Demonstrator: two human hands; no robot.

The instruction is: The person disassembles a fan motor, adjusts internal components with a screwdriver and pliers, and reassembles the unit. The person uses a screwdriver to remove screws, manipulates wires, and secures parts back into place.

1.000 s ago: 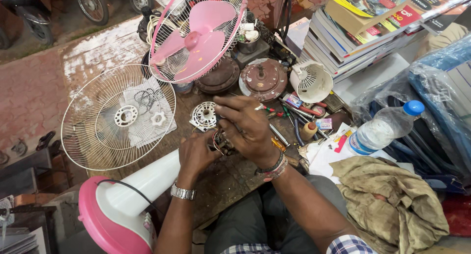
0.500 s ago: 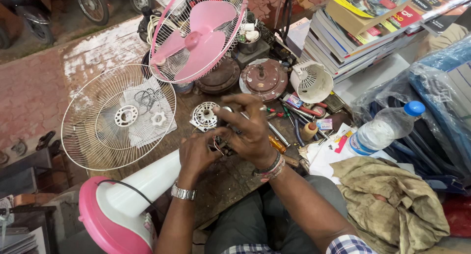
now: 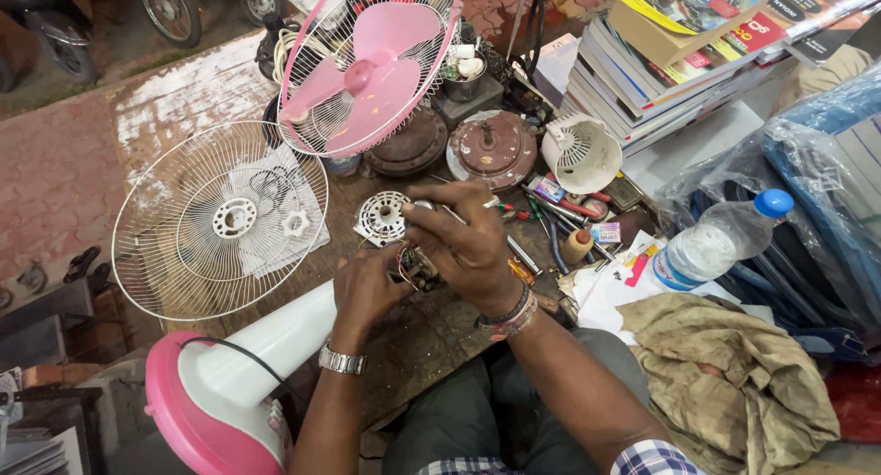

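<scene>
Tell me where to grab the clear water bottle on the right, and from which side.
Take the water bottle around its middle, coming from above. It lies tilted on the papers, blue cap up and to the right, with its upper side bare.

Seen on the cluttered bench [image 3: 431, 337]: a clear plastic water bottle [image 3: 718, 241] lying tilted at the right, capped in blue, wrapped by a blue and white label band near its base. Left of it, near the tools, a small pale rectangular packet [image 3: 607, 233] with blue and pink print. Further back, just beside the brown round cover, a small flat carton [image 3: 551, 190] in blue, white and red. No screens or signs anywhere.
</scene>
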